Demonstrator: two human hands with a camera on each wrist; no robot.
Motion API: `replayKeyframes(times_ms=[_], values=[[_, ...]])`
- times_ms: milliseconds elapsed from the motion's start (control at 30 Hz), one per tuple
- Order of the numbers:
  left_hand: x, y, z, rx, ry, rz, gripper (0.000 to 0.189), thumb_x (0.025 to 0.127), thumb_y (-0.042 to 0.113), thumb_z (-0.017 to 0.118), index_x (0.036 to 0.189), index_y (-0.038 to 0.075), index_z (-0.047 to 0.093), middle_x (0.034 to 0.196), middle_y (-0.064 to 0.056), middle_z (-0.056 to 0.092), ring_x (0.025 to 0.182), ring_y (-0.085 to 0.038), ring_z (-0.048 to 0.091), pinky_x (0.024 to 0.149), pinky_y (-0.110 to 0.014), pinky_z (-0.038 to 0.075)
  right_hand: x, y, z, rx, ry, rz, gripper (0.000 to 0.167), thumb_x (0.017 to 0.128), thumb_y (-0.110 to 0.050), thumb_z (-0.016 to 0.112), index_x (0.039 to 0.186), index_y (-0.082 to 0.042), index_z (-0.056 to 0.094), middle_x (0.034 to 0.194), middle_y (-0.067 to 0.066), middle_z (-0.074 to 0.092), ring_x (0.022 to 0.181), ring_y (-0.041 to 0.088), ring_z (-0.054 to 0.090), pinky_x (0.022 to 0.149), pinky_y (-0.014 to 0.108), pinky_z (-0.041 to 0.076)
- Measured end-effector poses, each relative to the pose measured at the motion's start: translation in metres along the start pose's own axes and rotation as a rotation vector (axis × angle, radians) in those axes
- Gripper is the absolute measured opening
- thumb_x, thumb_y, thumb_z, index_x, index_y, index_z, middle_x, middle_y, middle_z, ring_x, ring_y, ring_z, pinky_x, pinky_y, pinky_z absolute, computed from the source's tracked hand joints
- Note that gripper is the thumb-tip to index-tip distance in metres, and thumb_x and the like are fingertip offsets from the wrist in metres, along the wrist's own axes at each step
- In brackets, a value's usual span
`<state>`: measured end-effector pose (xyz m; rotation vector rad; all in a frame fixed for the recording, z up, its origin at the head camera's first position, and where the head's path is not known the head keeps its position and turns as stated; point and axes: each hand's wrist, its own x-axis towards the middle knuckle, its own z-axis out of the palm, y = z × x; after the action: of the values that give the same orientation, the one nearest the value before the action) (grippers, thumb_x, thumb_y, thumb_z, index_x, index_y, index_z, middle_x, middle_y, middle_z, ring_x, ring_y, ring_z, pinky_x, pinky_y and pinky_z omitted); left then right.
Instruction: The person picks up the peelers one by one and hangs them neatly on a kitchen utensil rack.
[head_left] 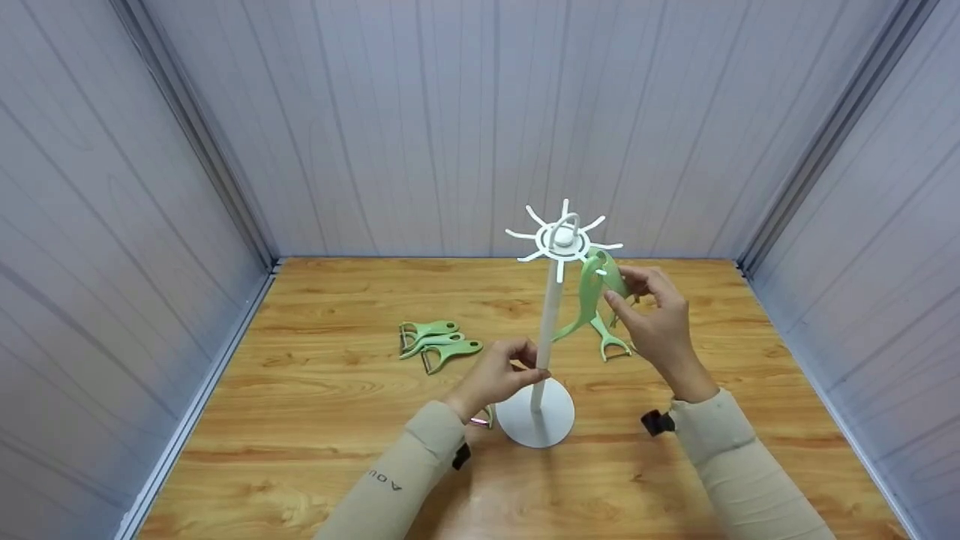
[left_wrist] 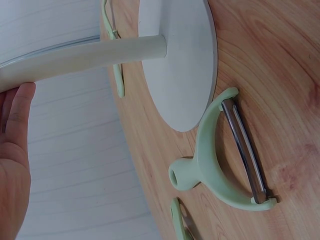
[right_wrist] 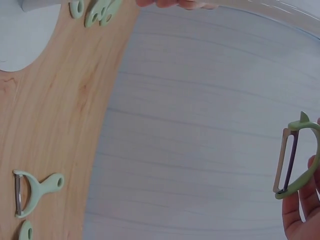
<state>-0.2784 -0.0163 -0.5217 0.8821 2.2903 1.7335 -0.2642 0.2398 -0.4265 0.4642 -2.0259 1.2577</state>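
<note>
Left hand [head_left: 496, 375] grips stand [head_left: 550, 307], right hand [head_left: 661, 324] a peeler [head_left: 614, 277]

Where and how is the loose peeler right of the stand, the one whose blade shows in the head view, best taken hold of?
Probably by its handle, pinched across both sides from above: the peeler lies flat, handle pointing away from the person with bare table around it. Avoid the blade, on the end nearer the person.
</note>
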Motion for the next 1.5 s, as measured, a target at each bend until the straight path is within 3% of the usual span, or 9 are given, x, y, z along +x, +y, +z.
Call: replayKeyframes(times_ms=[667, 1000, 1233, 1500], values=[[0.001, -0.001, -0.001, -0.004, 0.004, 0.023, 0.011, 0.096, 0.002, 0.081, 0.101, -0.003, 0.072, 0.101, -0.016, 0.077, 0.091, -0.007, 0.07, 0.084, -0.029, 0.066, 0.007, -0.027, -0.01, 0.043, 0.079, -0.096, 0.036, 0.087, 0.013, 0.08, 0.121, 0.009, 0.071, 0.103, 0.014, 0.07, 0.099, 0.002, 0.063, 0.092, 0.018, 0.05], [0.001, 0.001, -0.001, 0.015, 0.012, 0.027, 0.011, 0.096, 0.004, 0.082, 0.1, -0.001, 0.073, 0.101, -0.015, 0.078, 0.093, -0.012, 0.072, 0.084, -0.03, 0.067, 0.01, -0.043, -0.013, 0.143, 0.127, -0.184, 0.035, 0.087, 0.019, 0.072, 0.121, 0.015, 0.066, 0.113, -0.012, 0.068, 0.104, 0.007, 0.064, 0.098, 0.022, 0.053], [0.0, 0.001, -0.001, 0.001, 0.011, 0.022, 0.011, 0.096, 0.004, 0.082, 0.1, -0.001, 0.073, 0.101, -0.015, 0.078, 0.092, -0.011, 0.071, 0.084, -0.03, 0.067, 0.012, -0.056, -0.011, 0.224, 0.154, -0.257, 0.035, 0.085, 0.022, 0.07, 0.119, 0.018, 0.065, 0.115, -0.009, 0.069, 0.102, 0.008, 0.066, 0.096, 0.023, 0.055], [0.001, -0.001, 0.0, -0.013, -0.005, 0.014, 0.011, 0.097, 0.004, 0.08, 0.101, -0.003, 0.073, 0.102, -0.015, 0.077, 0.092, -0.008, 0.07, 0.083, -0.029, 0.066, 0.008, -0.054, -0.005, 0.238, 0.136, -0.312, 0.035, 0.083, 0.018, 0.075, 0.118, 0.016, 0.069, 0.109, -0.001, 0.071, 0.102, 0.009, 0.067, 0.094, 0.024, 0.056]])
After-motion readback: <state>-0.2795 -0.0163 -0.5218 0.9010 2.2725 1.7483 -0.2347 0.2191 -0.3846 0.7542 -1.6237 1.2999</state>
